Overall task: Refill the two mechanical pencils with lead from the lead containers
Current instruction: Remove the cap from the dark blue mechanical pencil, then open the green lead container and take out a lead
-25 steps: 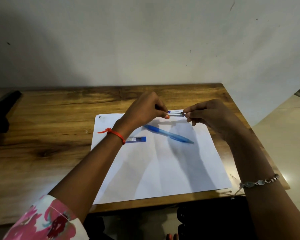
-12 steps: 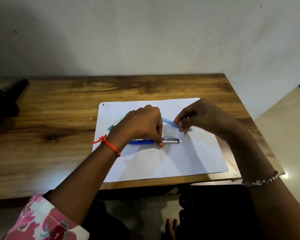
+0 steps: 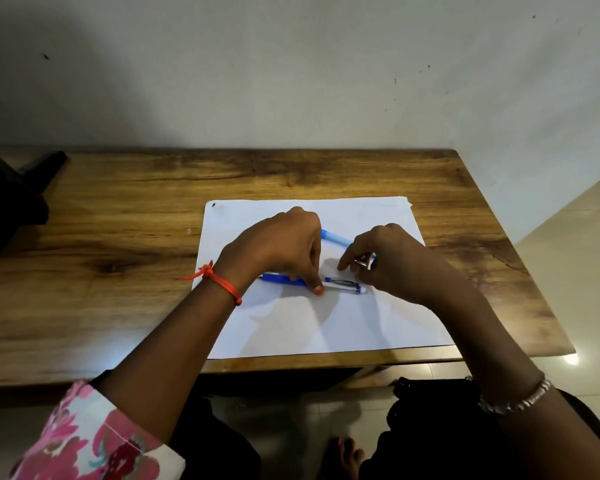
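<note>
Your room's pretty dim, tbh: the wall sits grey and falls off dark toward the far left corner. The sheet of paper is the brightest thing you've got and it nearly blows out. Soft shadows from your left hand and right hand drop on the near side, so the light sits high and far. There's a hot glare spot on the floor tiles at the right. The wide lens bows the table edges, the black thing at the left drowns in shadow, and your near sleeve goes soft.
</note>
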A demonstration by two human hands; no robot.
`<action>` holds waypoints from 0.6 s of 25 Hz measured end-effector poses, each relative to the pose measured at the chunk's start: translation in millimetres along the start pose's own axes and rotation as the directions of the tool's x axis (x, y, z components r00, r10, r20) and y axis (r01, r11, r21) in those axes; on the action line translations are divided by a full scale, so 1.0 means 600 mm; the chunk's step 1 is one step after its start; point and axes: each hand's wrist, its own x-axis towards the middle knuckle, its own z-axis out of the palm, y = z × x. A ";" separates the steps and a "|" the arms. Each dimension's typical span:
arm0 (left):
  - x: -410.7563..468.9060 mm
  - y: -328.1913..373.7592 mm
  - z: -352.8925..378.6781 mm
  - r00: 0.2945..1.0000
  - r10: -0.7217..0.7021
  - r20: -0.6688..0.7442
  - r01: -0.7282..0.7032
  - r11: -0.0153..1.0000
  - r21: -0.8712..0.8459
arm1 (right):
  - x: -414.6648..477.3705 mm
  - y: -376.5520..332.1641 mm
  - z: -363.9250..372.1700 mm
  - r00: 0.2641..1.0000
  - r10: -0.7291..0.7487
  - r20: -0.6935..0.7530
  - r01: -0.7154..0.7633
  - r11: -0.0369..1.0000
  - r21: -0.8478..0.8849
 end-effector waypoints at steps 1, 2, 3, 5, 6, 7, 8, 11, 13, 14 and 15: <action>0.000 0.000 -0.002 1.000 -0.004 0.004 0.004 1.000 -0.015 | 0.000 -0.001 0.000 1.000 0.002 0.008 -0.002 1.000 -0.012; 0.000 -0.002 -0.004 1.000 -0.006 0.001 0.006 0.999 -0.032 | 0.001 -0.003 0.000 1.000 0.007 0.014 -0.007 1.000 -0.020; 0.000 -0.003 -0.006 1.000 -0.005 -0.006 0.005 0.999 -0.052 | 0.003 -0.005 0.001 1.000 0.012 0.016 -0.012 1.000 -0.026; -0.002 -0.009 -0.013 1.000 0.000 -0.025 -0.003 0.995 -0.098 | 0.004 -0.005 0.003 1.000 0.019 0.022 -0.018 0.999 -0.036; -0.004 -0.013 -0.017 0.999 0.003 -0.035 -0.007 0.993 -0.117 | 0.005 -0.005 0.003 0.999 0.021 0.026 -0.020 0.999 -0.039; -0.005 -0.016 -0.019 0.999 0.004 -0.041 -0.009 0.992 -0.128 | 0.004 -0.003 0.004 0.999 0.021 0.026 -0.020 0.999 -0.041; -0.006 -0.018 -0.022 0.999 0.004 -0.044 -0.010 0.991 -0.135 | 0.004 -0.003 0.004 1.000 0.017 0.022 -0.016 0.999 -0.043; -0.005 -0.025 -0.027 0.998 -0.010 -0.059 0.001 0.988 -0.154 | 0.002 0.001 0.001 1.000 0.004 0.009 -0.004 0.999 -0.038; -0.003 -0.031 -0.033 0.994 -0.028 -0.102 0.009 0.984 -0.177 | 0.001 0.003 -0.003 1.000 -0.004 -0.003 0.004 1.000 -0.015; -0.002 -0.036 -0.036 0.991 -0.036 -0.130 0.010 0.981 -0.194 | 0.000 0.004 -0.006 1.000 -0.006 -0.010 0.006 1.000 0.001; -0.002 -0.040 -0.038 0.987 -0.045 -0.154 0.012 0.978 -0.207 | 0.000 0.006 -0.009 1.000 -0.003 -0.016 0.004 1.000 0.019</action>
